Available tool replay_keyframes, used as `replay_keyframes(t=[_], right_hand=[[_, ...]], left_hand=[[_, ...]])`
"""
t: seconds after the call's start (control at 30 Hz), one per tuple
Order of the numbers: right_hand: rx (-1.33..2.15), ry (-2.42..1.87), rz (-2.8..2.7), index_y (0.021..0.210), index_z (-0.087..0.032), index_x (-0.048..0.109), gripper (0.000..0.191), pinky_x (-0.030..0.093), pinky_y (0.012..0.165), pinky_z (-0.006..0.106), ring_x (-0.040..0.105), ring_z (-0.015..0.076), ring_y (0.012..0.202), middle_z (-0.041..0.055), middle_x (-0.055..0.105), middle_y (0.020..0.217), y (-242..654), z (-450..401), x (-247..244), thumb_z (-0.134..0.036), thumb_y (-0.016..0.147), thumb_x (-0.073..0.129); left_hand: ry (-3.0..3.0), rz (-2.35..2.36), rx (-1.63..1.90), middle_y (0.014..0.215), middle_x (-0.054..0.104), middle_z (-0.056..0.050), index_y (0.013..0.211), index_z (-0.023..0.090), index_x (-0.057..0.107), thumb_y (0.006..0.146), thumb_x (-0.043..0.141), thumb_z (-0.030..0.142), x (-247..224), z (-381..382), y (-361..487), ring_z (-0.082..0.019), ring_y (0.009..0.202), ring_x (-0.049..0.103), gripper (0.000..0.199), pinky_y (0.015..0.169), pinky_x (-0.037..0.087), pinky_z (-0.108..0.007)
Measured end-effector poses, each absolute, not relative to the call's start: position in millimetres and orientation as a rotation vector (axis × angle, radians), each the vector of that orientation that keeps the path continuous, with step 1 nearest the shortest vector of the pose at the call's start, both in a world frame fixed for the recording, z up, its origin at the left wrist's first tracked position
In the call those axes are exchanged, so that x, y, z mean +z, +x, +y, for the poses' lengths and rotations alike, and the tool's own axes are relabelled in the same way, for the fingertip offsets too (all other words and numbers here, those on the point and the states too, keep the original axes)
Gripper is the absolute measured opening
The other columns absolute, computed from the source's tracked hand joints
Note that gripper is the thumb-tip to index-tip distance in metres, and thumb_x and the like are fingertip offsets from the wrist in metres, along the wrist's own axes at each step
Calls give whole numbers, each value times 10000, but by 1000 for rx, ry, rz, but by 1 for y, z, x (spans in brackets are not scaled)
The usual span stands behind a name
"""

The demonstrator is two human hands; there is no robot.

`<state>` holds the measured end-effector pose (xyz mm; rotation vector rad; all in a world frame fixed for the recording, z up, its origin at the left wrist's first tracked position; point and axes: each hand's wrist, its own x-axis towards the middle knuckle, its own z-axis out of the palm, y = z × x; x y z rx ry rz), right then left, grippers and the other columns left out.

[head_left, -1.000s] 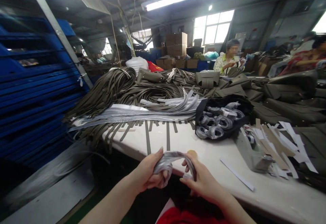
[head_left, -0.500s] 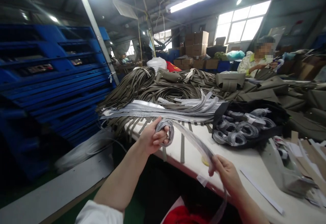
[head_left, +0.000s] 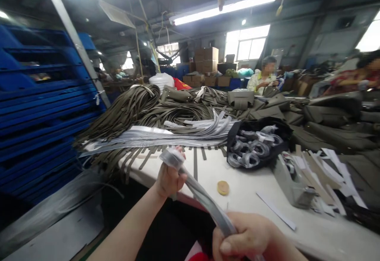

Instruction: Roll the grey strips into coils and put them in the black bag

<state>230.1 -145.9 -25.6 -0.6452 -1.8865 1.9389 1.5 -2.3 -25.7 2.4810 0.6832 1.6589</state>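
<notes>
Grey, probably film-wrapped strap [head_left: 205, 198] is stretching between left hand [head_left: 169, 180], gripping it at seven o'clock, and right hand [head_left: 248, 234], pinching it at five.

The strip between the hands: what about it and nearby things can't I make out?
In the head view:
Strip: far end cut off by the bottom edge, past the right hand.
Left hand: some fingers covered by the strip.
Black bag: its bottom hidden under the coils.
Distant co-worker's hands: too small and blurred.
</notes>
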Motion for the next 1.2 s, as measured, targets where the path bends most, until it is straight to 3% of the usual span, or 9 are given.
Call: replay_keyframes(t=[0.13,0.23,0.33,0.43,0.7,0.8,0.9,1.07,1.2], right_hand=[[1541,-966,-1627,745,-122,656,501,376,464,203,467,92,462,-13,529,548,267,-139,-26,-592,851,521],[1062,-1407,-1697,899,-140,656,307,476,660,265,610,163,697,40,659,773,282,-125,-43,-437,850,595],[817,-1557,-1756,1014,-162,640,263,473,817,329,624,212,901,78,694,981,280,-118,-59,-364,852,592],[873,-1515,-1769,1052,-176,619,261,476,800,323,637,205,882,67,700,976,269,-121,-64,-355,872,560],[1299,-1338,-1436,820,-188,532,519,399,490,244,500,122,436,-41,540,506,256,-132,-77,-635,923,290],[1169,-1333,-1533,895,-181,578,473,441,561,262,565,147,585,5,602,686,251,-129,-82,-628,874,426],[1144,-1333,-1693,957,-191,590,316,470,663,276,587,162,728,31,624,858,235,-128,-76,-483,834,578],[1812,-977,-1520,913,-172,554,338,426,532,222,530,106,558,-17,567,663,210,-137,-53,-501,904,478],[1594,-1026,-1288,849,-178,537,376,365,441,204,465,92,446,-57,473,515,230,-137,-38,-550,884,495]], left_hand=[[2706,758,883,615,621,-81,660,184,619,842,466,643,-52,-19,-1,-228,634,596,517,647,448,-330],[2115,890,445,418,488,-7,545,180,570,909,335,633,-47,-33,3,-136,396,453,627,471,350,-259],[1398,845,338,285,309,61,556,153,591,894,278,697,-35,-32,5,-90,252,300,712,391,324,-228],[975,733,402,273,235,94,569,127,599,922,270,659,-23,-18,3,-64,225,266,718,419,400,-203],[623,426,569,330,221,114,667,85,611,1023,161,410,5,1,0,-30,245,193,660,496,474,-190],[535,353,740,388,274,107,754,72,619,1030,198,354,17,0,7,-25,288,238,576,539,476,-180],[544,273,918,515,418,60,899,69,623,1016,276,352,24,1,24,-54,425,413,463,674,504,-227],[1218,439,1313,775,572,-44,970,142,605,918,441,555,-3,2,56,-187,772,557,447,912,429,-371],[2129,621,1127,775,555,-82,813,175,597,803,558,631,-41,-20,63,-251,775,537,458,828,403,-382]])
